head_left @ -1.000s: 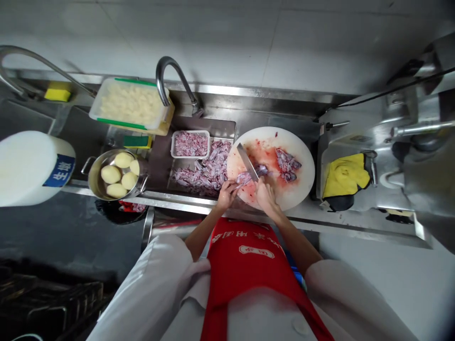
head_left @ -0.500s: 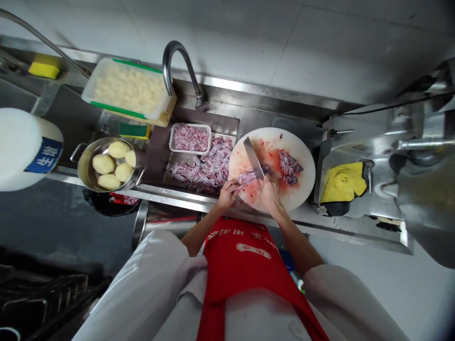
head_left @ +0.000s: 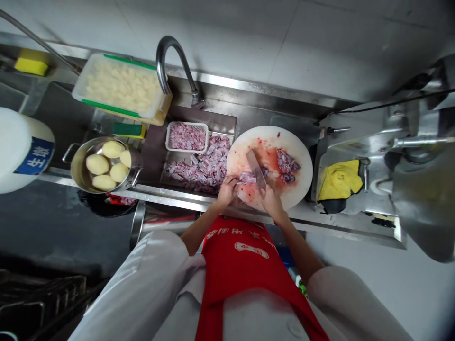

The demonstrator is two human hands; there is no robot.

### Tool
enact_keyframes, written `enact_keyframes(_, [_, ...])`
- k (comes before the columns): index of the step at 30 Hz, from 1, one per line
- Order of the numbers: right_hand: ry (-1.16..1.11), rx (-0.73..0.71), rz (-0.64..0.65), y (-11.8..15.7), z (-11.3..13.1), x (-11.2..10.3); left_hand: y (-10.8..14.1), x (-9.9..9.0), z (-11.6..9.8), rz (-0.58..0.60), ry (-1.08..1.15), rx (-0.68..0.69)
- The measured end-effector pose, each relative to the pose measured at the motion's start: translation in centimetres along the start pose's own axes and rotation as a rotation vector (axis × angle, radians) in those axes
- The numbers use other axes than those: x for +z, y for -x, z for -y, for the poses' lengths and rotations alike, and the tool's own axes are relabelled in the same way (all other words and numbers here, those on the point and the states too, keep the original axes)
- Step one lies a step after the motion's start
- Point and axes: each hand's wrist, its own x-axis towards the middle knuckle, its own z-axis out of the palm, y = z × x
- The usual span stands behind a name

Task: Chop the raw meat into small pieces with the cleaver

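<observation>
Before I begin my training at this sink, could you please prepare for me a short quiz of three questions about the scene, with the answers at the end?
1. Count: how many pale yellow pieces can be seen in the steel pot?

2. True or false: the right hand holds the knife, while the left hand touches meat on the round white board.

3. Choose one: where is the white basket?
A) In the steel pot
B) On the round white board
C) In the sink

Key: 1. Five. 2. True. 3. C.
</observation>
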Motion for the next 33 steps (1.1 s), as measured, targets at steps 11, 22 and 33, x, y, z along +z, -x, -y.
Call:
enact_keyframes(11, [-0.08,-0.035,-0.111,-4.4,1.6,-0.8,-2.6,-1.4,-1.0,0.313,-0.119,-0.072])
enact_keyframes(22, [-0.042,0.049,0.072,4.5,-4.9,2.5,-3.6,-1.0,-2.2,0.36,-0.279,-0.187])
enact_keyframes(33, [-0.18,-0.081,-0.053,-4.3,-1.0,-1.9,-2.5,-3.0,-2.6,0.367,-0.196,-0.195])
